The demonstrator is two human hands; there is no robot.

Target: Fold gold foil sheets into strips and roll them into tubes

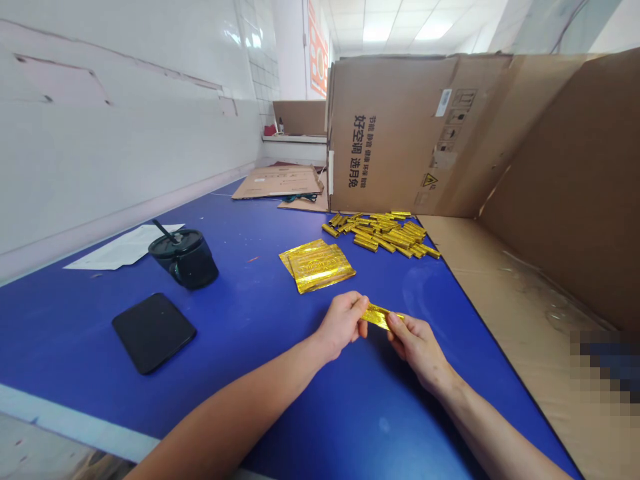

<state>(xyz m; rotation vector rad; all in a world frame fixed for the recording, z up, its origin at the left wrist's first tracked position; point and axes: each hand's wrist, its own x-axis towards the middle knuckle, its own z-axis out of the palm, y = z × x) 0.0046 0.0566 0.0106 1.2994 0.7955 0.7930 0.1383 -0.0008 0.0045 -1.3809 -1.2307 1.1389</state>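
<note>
You hold a gold foil strip (377,317) between your two hands, its left end pinched by the thumb and fingers of your left hand (343,325) and its right end by those of your right hand (419,348). The strip is narrow, shiny and slightly creased, with bright glints along its face; whether it is rolled or folded you cannot tell. Just beyond your left hand lie flat gold sheets (326,270), overlapping at an angle, glossy, with raised-looking patterning on the top one. Farther past your hands, a loose pile of slim gold rolls (391,237) spreads across the blue table (235,320), some showing dark open ends.
</note>
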